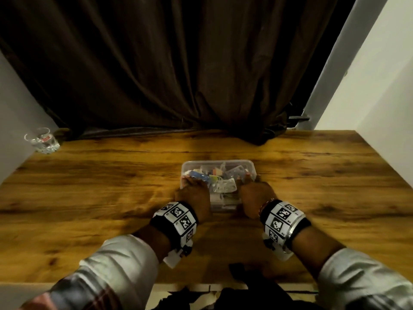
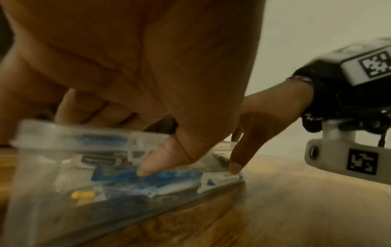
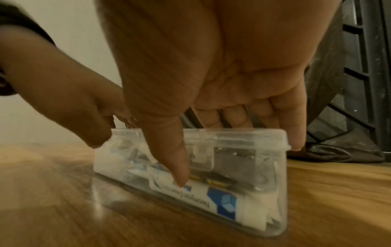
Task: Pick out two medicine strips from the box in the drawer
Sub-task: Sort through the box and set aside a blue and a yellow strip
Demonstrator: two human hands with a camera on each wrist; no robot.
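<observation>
Both my hands, left (image 1: 194,193) and right (image 1: 254,198), grip the light, rigid box (image 1: 251,164); strips (image 1: 225,184) inside look thin, slippery, best pinched edgewise.

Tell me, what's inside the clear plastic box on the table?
The clear box holds a jumble of medicine strips, a white and blue carton and yellow pills. Both hands cover its sides; deeper layers are hidden.

You can read little here. Inside the clear box (image 3: 211,160), against its near wall, lies a white carton (image 3: 203,198) with a blue cube logo; its upside-down print is blurred, and only a first word something like "Necomycin" can be guessed. The wristbands (image 1: 282,218) beside the box carry black-and-white square code markers, not readable text. The glass (image 1: 42,139) far left of the box bears a small red label, too small to read.
</observation>
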